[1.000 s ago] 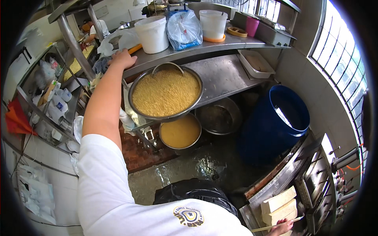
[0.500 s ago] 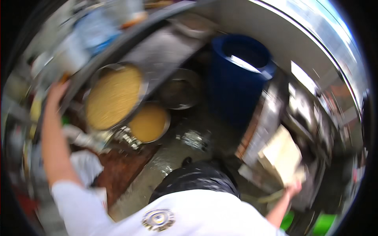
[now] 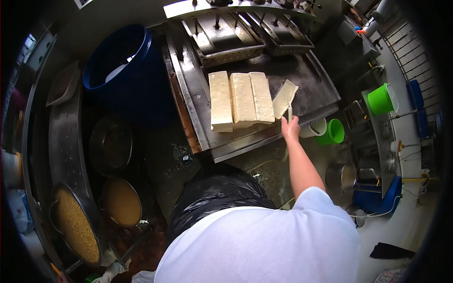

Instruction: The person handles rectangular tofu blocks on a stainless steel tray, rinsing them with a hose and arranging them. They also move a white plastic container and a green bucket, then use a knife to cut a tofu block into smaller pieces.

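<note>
My right hand (image 3: pixel 291 128) is closed around the white handle of a tool (image 3: pixel 290 113) at the near right edge of a metal table (image 3: pixel 316 85). A thin pale piece (image 3: pixel 285 95) lies against the tool, and I cannot tell where the tool's blade ends and this piece begins. To its left stand large pale blocks, like cheese or tofu: a left block (image 3: pixel 221 101), with a narrow gap to a middle block (image 3: pixel 242 99) and a right block (image 3: pixel 262 96) that sit side by side. My left hand is out of view.
Metal press frames (image 3: pixel 231 52) stand at the table's back. A blue barrel (image 3: pixel 118 61) is at the left. Nearer are a basin of yellowish grains (image 3: pixel 75 226) and a tan-filled basin (image 3: pixel 121 202). Green buckets (image 3: pixel 334 132) and a metal pot (image 3: pixel 340 177) are at the right.
My view has swung right to the metal table. My left hand, earlier at the far left, has left the view. My right hand now reaches forward over the table's near edge.
</note>
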Tool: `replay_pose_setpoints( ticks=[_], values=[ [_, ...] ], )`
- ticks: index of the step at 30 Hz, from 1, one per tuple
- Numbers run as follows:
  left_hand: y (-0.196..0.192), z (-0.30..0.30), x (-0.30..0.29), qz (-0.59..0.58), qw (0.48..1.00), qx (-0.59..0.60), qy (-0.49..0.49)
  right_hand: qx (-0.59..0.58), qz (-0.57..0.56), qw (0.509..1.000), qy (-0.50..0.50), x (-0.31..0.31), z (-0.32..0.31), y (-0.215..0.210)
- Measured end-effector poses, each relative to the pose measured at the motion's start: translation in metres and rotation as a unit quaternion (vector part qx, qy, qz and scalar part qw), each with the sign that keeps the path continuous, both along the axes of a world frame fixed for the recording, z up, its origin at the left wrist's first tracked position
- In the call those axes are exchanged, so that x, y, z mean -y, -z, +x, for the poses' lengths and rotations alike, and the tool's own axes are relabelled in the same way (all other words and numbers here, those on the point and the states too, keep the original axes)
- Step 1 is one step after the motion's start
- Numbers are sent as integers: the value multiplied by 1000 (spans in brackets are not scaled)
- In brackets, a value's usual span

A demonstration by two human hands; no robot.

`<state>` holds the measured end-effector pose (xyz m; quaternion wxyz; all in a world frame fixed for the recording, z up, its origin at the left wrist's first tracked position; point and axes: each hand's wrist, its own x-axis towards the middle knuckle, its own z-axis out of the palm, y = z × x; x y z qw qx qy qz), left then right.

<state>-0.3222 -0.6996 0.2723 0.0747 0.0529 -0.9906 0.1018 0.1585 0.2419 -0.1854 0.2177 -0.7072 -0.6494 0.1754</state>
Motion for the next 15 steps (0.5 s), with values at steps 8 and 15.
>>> replay_pose_setpoints(
  ticks=[8,15],
  values=[
    [13,74,-113,260,942,-48,-208,8,-131,991,19,-43,-48,13],
    [50,134,-148,269,930,-198,-156,50,-149,987,10,-49,-53,7]
  ],
)
